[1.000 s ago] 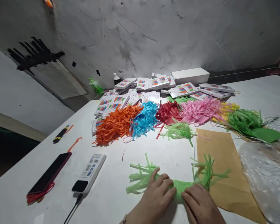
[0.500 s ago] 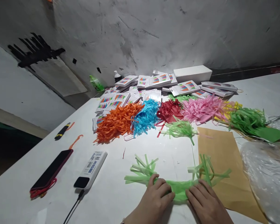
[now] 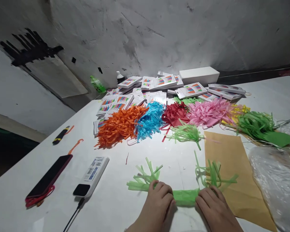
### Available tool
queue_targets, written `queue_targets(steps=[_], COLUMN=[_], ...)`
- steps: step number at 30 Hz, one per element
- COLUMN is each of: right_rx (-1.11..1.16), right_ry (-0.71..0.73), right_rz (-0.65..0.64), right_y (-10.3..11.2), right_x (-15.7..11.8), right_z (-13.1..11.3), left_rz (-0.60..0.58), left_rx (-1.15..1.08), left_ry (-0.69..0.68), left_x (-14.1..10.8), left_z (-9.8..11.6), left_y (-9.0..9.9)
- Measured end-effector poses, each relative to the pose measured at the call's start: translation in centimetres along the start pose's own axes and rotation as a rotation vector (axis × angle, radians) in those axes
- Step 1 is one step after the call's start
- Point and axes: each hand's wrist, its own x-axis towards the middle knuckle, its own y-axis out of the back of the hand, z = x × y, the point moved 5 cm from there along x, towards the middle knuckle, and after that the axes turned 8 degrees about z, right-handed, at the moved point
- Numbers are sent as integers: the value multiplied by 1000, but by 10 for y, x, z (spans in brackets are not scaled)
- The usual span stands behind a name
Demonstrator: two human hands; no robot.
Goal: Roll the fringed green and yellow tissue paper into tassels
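- The left hand [image 3: 157, 201] and right hand [image 3: 212, 204] hold the green paper [image 3: 185, 197] with curled fingers.
- They have moved apart, so more of its middle shows.
- It lies on the white table [image 3: 120, 199], partly over the brown paper [image 3: 226, 148].

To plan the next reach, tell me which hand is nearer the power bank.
Left. The left hand is just right of the power bank; the right hand is farther right, beyond the left.

White table [image 3: 116, 199] with paper tassels [image 3: 122, 127]
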Motion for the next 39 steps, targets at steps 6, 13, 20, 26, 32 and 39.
queue_targets(steps=[6, 13, 20, 26, 32, 39], right_rx=[-138, -221, -12, 13, 22, 34], right_ry=[-74, -107, 146, 172, 202, 168], right_rz=[-11, -9, 172, 129, 121, 93], right_y=[-12, -9, -2, -3, -7, 0], right_x=[16, 21, 24, 27, 29, 10], right_z=[3, 11, -15, -22, -28, -3], left_rz=[-104, -182, -214, -11, 130, 35], left_rx=[170, 257, 262, 157, 178, 60], left_ry=[152, 211, 220, 38, -253, -123], left_x=[7, 15, 18, 16, 8, 2], left_z=[-3, -8, -8, 1, 13, 0], left_y=[-5, -9, -8, 2, -11, -12])
